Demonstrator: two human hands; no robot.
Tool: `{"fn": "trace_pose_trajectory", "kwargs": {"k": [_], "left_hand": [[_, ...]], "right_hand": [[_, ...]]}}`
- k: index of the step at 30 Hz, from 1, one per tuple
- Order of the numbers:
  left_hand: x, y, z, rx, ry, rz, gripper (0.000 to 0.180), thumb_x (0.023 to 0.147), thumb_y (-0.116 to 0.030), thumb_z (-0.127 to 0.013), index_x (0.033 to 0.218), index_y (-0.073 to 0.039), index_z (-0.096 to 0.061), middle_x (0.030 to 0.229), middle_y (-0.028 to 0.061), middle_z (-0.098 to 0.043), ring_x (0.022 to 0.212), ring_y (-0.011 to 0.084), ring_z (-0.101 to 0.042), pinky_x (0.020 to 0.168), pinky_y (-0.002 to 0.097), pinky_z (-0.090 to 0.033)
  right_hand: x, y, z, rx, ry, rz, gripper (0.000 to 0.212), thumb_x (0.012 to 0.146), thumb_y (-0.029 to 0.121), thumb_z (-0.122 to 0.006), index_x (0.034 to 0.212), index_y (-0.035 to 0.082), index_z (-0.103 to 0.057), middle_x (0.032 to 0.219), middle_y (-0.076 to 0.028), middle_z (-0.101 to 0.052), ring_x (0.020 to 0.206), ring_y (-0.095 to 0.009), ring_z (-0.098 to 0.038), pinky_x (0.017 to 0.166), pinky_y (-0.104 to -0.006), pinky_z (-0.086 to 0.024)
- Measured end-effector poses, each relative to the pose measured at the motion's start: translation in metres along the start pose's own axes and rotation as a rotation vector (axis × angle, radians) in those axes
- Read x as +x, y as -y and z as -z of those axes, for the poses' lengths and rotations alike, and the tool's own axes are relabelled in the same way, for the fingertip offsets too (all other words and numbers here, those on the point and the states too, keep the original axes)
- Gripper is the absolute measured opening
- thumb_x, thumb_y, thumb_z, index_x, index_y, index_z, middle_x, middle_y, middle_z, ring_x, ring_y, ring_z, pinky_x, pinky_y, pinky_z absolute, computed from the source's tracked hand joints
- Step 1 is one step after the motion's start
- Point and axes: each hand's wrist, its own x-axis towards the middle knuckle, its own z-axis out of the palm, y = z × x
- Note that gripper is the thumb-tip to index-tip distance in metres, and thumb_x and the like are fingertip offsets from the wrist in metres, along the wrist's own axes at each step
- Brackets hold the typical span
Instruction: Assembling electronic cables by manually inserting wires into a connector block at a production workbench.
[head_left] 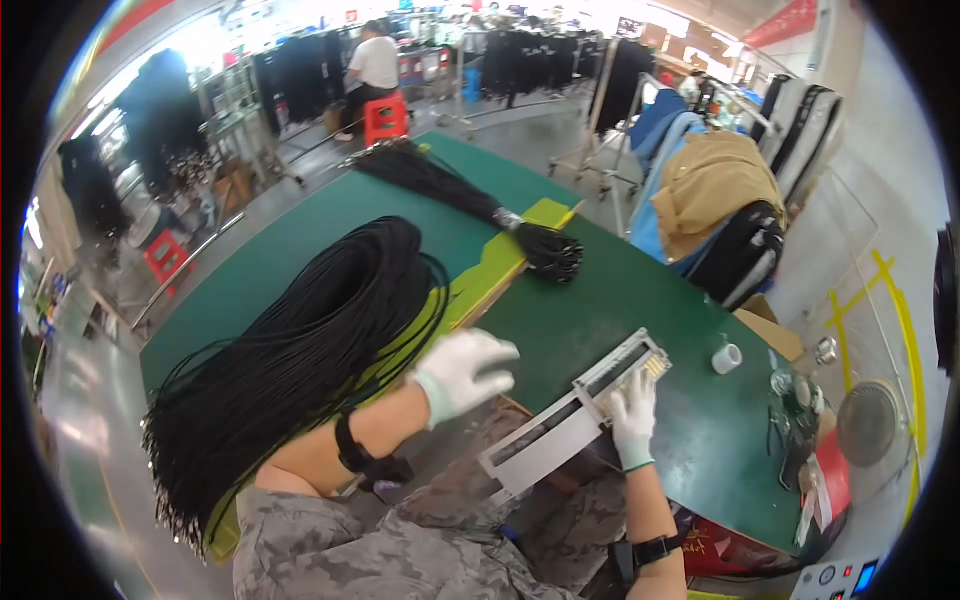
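Observation:
My left hand (465, 376), in a white glove, hovers over the near edge of the green table with its fingers apart and nothing visible in them. To its left lies a large looped bundle of black cords (330, 290). My right hand (634, 420), also gloved, rests its stretched fingers on a long white metal fixture (545, 445) with a dark slot along it. Beside those fingertips, at the fixture's far end, is a small section with pale yellowish pieces (655, 366). Whether the fingertips touch any piece is too small to tell.
A second, tied bundle of black cords (450, 185) lies across the table (590, 290). Yellow-green strips (490, 270) run under the cords. A white spool (727, 358) and small tools (785, 425) are at the right. Clothes (715, 185) hang beyond; a person sits on a red stool (385, 118).

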Motion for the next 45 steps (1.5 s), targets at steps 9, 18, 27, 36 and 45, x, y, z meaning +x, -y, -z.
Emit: {"fn": "trace_pose_trajectory", "kwargs": {"k": [9,18,27,36,45], "left_hand": [[-0.021,0.118,0.109,0.515,-0.247,0.692,0.053,0.082,-0.049,-0.065,0.109,-0.004,-0.067,0.106,0.018,-0.066,0.105,0.0334,-0.06,0.091,0.0412,-0.046],[0.021,0.146,0.097,0.163,-0.148,0.788,0.076,0.078,-0.058,-0.067,0.118,0.006,-0.061,0.118,0.0254,-0.062,0.116,0.0333,-0.057,0.098,0.0383,-0.043],[0.013,0.151,0.107,-0.108,-0.282,0.741,0.053,0.085,-0.04,-0.067,0.112,0.006,-0.061,0.102,0.0166,-0.068,0.094,0.0255,-0.065,0.084,0.0344,-0.049],[-0.011,0.161,0.084,-1.028,-0.697,0.645,0.022,0.097,-0.018,-0.055,0.11,-0.001,-0.06,0.095,0.009,-0.067,0.079,0.0177,-0.065,0.07,0.031,-0.053],[-0.01,0.142,0.08,-1.003,-0.916,0.667,0.022,0.097,-0.015,-0.054,0.112,0.001,-0.057,0.098,0.0112,-0.066,0.081,0.0205,-0.066,0.071,0.0339,-0.056]], "right_hand": [[-0.005,-0.01,-0.013,0.226,-0.201,-0.033,0.05,0.09,0.026,-0.058,0.133,0.002,-0.05,0.137,-0.021,-0.048,0.133,-0.039,-0.039,0.111,-0.0439,-0.031],[-0.01,-0.009,-0.008,0.129,-0.202,-0.034,0.044,0.089,0.023,-0.059,0.126,-0.002,-0.056,0.134,-0.02,-0.052,0.131,-0.035,-0.043,0.11,-0.0406,-0.033],[-0.006,-0.01,-0.01,0.149,-0.174,-0.025,0.04,0.087,0.02,-0.062,0.122,0.002,-0.059,0.132,-0.019,-0.054,0.129,-0.037,-0.044,0.108,-0.0427,-0.035],[-0.007,-0.011,-0.008,0.189,-0.19,-0.025,0.038,0.085,0.017,-0.061,0.119,0.0,-0.06,0.13,-0.02,-0.055,0.127,-0.037,-0.046,0.108,-0.0418,-0.034],[-0.007,-0.01,-0.006,0.197,-0.19,-0.026,0.037,0.086,0.015,-0.059,0.118,-0.002,-0.06,0.129,-0.021,-0.056,0.127,-0.037,-0.047,0.108,-0.042,-0.034]]}}
